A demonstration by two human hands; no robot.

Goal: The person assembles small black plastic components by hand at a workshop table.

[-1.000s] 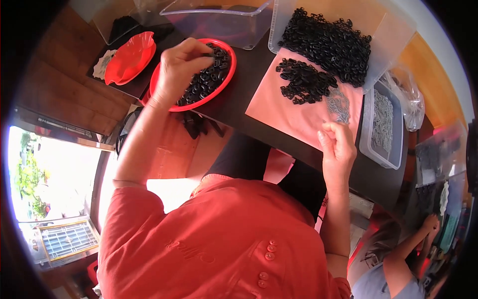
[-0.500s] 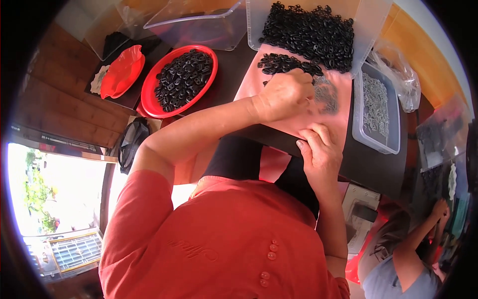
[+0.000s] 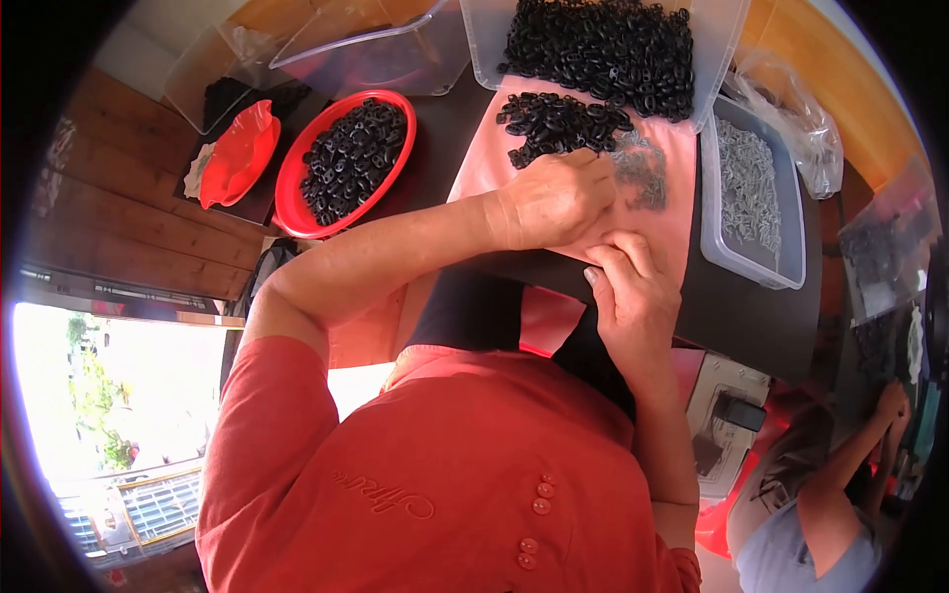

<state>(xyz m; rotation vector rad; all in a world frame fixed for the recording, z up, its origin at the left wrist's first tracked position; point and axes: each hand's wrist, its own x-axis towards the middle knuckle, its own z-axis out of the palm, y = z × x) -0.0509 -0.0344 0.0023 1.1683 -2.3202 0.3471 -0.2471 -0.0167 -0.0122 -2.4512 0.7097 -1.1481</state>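
Note:
My left hand [image 3: 561, 201] is closed over the pink cloth [image 3: 474, 178], its knuckles at the near edge of a small heap of black oval plastic pieces [image 3: 559, 126]. Whatever its fingers hold is hidden. Just to its right, at the cloth's near edge, my right hand [image 3: 635, 282] has its thumb and fingers bent together, and I cannot make out anything between them. A scatter of small thin metal pins [image 3: 643, 178] lies on the cloth beyond my right hand.
A clear bin [image 3: 598, 54] with many black pieces opens onto the cloth. At left stand a red basin [image 3: 282, 193] of black pieces and a red scalloped dish [image 3: 237, 153]. A clear tub [image 3: 756, 267] of pins is at right. Another person [image 3: 816, 514] sits lower right.
My left hand has drawn back from the black heap toward my right hand, uncovering more of the heap. The whole view has shifted slightly.

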